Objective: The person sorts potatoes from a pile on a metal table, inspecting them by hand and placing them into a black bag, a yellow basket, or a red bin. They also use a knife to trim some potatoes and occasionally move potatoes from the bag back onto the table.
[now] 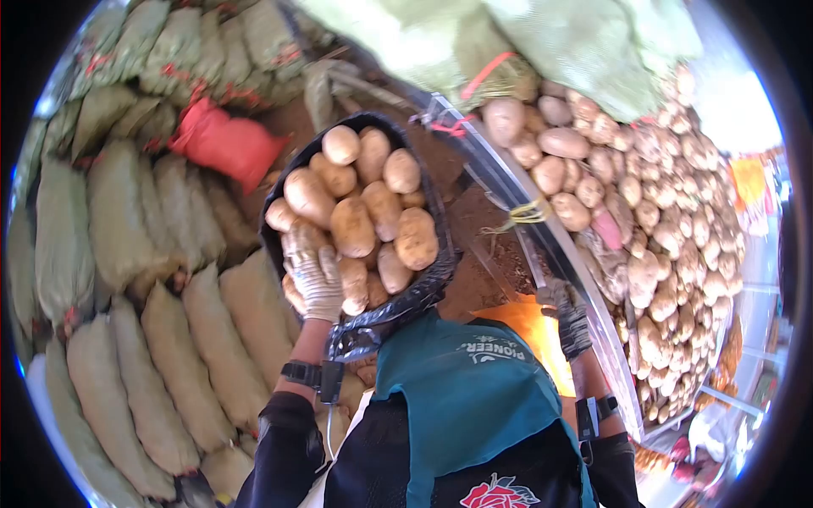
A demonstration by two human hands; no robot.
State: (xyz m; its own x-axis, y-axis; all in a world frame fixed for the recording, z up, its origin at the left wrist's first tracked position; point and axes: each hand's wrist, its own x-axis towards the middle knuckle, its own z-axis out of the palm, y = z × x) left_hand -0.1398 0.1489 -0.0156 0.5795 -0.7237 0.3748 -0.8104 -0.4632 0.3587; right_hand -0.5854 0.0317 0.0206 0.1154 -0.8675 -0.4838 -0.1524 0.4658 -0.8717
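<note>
A tub lined with black plastic (pixel 446 254) is heaped with potatoes (pixel 351 227) and sits just in front of my body. My left hand (pixel 315 273), in a dirty white glove, lies on the potatoes at the tub's left side with its fingers stretched out over them. On the right, my right hand (pixel 566 317) wears a dark, soiled glove. Its fingers are curled beside a metal rail (pixel 584 292), at the upper edge of an orange bag (pixel 533 332) that they appear to pinch. Part of that bag is hidden behind my teal apron (pixel 474 389).
Filled sacks (pixel 161 372) lie in rows on the left, with a red sack (pixel 224 142) among them. Beyond the rail, a large heap of loose potatoes (pixel 652 229) spreads to the right. Pale green sacking (pixel 576 51) covers its far end. Yellow string (pixel 527 213) is tied round the rail.
</note>
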